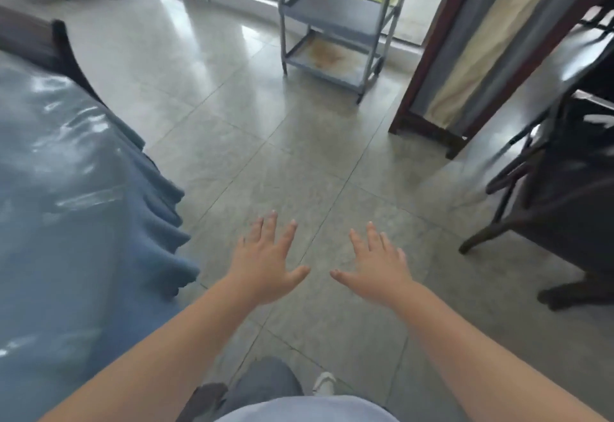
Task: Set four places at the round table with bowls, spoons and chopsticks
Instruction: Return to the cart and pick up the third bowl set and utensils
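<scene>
My left hand [265,262] and my right hand [378,263] are stretched out in front of me over the tiled floor, palms down, fingers spread and straight, holding nothing. The round table [50,162] fills the left side, draped in a blue cloth under a shiny clear plastic cover; its edge hangs in folds just left of my left hand. No bowls, spoons or chopsticks show in this view.
A grey three-shelf cart [335,22] stands ahead by the glass doors. A dark wooden screen frame [432,115] leans at the right of it. Dark chairs [564,195] crowd the right side, and another chair back [63,46] rises behind the table.
</scene>
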{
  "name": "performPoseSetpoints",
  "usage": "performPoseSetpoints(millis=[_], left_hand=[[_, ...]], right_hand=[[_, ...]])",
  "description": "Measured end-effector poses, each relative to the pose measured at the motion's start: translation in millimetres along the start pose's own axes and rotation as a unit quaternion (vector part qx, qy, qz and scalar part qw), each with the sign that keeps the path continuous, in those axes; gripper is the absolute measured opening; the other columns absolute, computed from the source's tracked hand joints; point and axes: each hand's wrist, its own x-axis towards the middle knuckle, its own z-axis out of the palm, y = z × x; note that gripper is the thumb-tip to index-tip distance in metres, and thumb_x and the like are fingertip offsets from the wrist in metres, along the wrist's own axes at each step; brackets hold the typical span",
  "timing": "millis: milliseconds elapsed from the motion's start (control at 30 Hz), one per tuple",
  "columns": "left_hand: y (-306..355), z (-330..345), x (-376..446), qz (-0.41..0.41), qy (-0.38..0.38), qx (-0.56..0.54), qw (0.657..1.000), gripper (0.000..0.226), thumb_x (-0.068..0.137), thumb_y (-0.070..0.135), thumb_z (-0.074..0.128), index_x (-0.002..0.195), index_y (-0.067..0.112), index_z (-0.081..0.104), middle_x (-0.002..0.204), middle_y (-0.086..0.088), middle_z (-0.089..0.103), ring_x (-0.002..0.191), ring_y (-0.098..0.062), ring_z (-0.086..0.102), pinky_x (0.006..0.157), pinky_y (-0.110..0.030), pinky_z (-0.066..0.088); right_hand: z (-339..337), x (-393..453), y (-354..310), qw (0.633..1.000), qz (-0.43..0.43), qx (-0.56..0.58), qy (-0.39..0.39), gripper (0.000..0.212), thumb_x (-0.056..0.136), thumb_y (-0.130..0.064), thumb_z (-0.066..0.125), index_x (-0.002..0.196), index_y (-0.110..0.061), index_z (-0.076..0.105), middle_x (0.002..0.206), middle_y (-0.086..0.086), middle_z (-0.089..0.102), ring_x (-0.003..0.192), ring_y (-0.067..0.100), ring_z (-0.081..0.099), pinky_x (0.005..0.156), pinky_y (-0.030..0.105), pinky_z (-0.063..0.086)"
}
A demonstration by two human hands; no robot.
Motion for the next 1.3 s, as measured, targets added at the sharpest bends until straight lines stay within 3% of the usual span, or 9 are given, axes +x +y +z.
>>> performPoseSetpoints(millis=[300, 500, 700, 967, 1300], left_hand=[[8.9, -53.2, 166.8, 0.034, -0.011, 0.016, 0.999, 0.096, 0.076, 0.083, 0.024, 0.153, 0.038, -0.010, 0.162, -0.003, -0.022, 0.150, -0.029, -0.014, 0.117, -0.057, 0.011], [-8.8, -135.7, 304.8, 0.055, -0.009, 0.030, 0.998, 0.095, 0.078, 0.083, 0.025, 0.154, 0.037, -0.010, 0.162, -0.005, -0.022, 0.150, -0.030, -0.013, 0.118, -0.057, 0.013], [-25.4, -218.0, 427.7, 0.053, 0.002, 0.040, 0.998, 0.095, 0.078, 0.082, 0.026, 0.154, 0.036, -0.010, 0.163, -0.005, -0.021, 0.150, -0.030, -0.013, 0.118, -0.055, 0.010], [-33.0, -292.8, 650.1, 0.033, 0.012, 0.047, 0.998, 0.096, 0.076, 0.082, 0.026, 0.154, 0.037, -0.005, 0.164, -0.005, -0.015, 0.151, -0.029, -0.010, 0.117, -0.055, 0.011], [-47.9, -416.7, 866.5, 0.029, -0.006, 0.037, 0.999, 0.094, 0.077, 0.082, 0.020, 0.154, 0.037, -0.008, 0.164, -0.004, -0.016, 0.151, -0.029, -0.011, 0.119, -0.054, 0.009]], right_hand=[[-78.4, 134.3, 38.7, 0.999, 0.042, 0.016, -0.007, 0.102, 0.075, -0.086, 0.032, 0.154, -0.036, -0.007, 0.162, 0.002, -0.022, 0.150, 0.028, -0.008, 0.117, 0.055, 0.007], [-165.7, 252.2, 35.4, 0.998, 0.063, 0.029, -0.008, 0.099, 0.077, -0.083, 0.033, 0.155, -0.034, -0.003, 0.163, 0.001, -0.019, 0.151, 0.025, -0.004, 0.118, 0.055, 0.008], [-255.8, 358.4, 30.1, 0.998, 0.044, 0.045, 0.008, 0.102, 0.077, -0.083, 0.034, 0.156, -0.029, -0.001, 0.165, 0.000, -0.012, 0.151, 0.021, -0.003, 0.117, 0.053, 0.008], [-376.7, 576.9, 53.0, 0.997, 0.007, 0.070, 0.030, 0.101, 0.082, -0.074, 0.043, 0.157, -0.019, 0.004, 0.165, 0.006, -0.002, 0.151, 0.021, 0.005, 0.118, 0.045, 0.017], [-555.8, 790.0, 59.6, 0.997, -0.028, 0.072, -0.013, 0.093, 0.090, -0.064, 0.046, 0.157, -0.018, 0.000, 0.165, 0.002, -0.008, 0.151, 0.021, 0.004, 0.119, 0.045, 0.021]])
